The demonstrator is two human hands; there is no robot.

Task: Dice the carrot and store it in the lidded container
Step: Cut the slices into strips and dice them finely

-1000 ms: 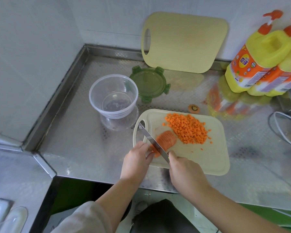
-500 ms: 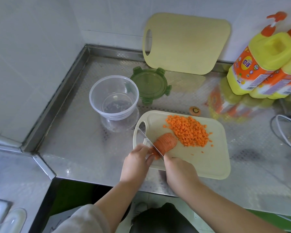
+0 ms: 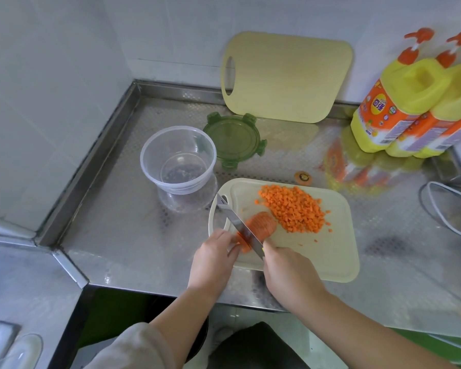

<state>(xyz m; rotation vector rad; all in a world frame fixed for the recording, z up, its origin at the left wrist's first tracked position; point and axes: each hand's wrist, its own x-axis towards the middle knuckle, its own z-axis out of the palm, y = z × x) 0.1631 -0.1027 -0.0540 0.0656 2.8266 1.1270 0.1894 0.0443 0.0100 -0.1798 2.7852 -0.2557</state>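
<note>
**Carrot stump, orange and half sliced, lies slantwise between both hands**

The pale cream plastic cutting board sits close to the front edge of the embossed stainless-steel counter. On the near left part of this board the carrot stump points its long axis from the near left to the far right. Its far half is cut into thin slices that lean together like a fan. Its near end is under the left hand, whose fingers curl on it and pin it to the board.

The right hand is closed around the handle of the steel-bladed kitchen knife; the handle itself is hidden in the fist. The blade runs the other way, from the near right to the far left, with its tip over the handle hole at the left edge of the board. It therefore crosses the carrot almost squarely, just beside the left fingertips. The left hand is the nearer one to the uncut part. I judge that each next cut must step toward it, so these fingers have to retreat or they are at risk.

The heap of small orange carrot cubes lies just beyond the stump, toward the far right corner of the board. The round clear plastic container stands empty off the far left corner of the board. The round green clip lid lies flat behind it, toward the back edge of the counter. Nothing is stored yet.
</note>
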